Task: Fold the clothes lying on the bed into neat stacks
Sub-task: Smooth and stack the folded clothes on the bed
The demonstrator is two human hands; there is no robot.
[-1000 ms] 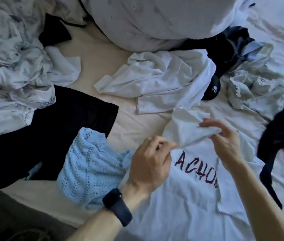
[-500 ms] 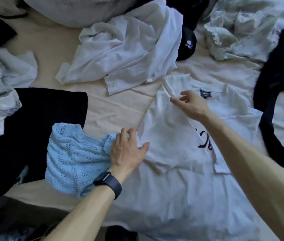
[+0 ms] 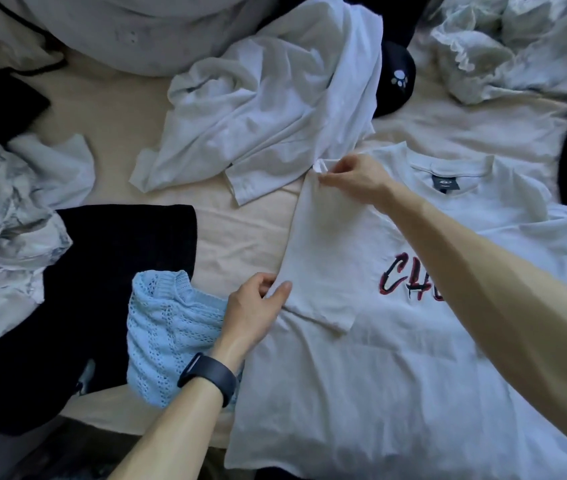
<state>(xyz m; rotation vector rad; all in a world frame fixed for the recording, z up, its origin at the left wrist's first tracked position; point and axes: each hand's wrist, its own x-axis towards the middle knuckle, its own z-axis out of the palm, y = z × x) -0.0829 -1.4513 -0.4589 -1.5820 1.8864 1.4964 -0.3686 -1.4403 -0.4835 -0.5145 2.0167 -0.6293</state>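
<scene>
A white T-shirt (image 3: pixel 379 375) with red and black lettering lies flat on the beige bed sheet (image 3: pixel 240 233), collar at the far side. Its left sleeve is folded inward over the chest. My right hand (image 3: pixel 355 178) pinches the folded edge near the shoulder. My left hand (image 3: pixel 254 313) pinches the same fold lower down, at the sleeve's hem. A black band sits on my left wrist. My right forearm hides part of the lettering.
A light blue knit sweater (image 3: pixel 167 334) lies left of the shirt on a black garment (image 3: pixel 102 271). A crumpled white shirt (image 3: pixel 268 109) lies beyond, with a black cap (image 3: pixel 396 81) with a paw logo beside it. Patterned fabric (image 3: pixel 1 216) sits far left, pale lacy fabric (image 3: pixel 504 46) and dark clothes far right.
The sleeve, held up in both hands a second ago, now lies folded over the shirt's chest. My right hand moved to the shoulder end of the fold, my left hand to the hem.
</scene>
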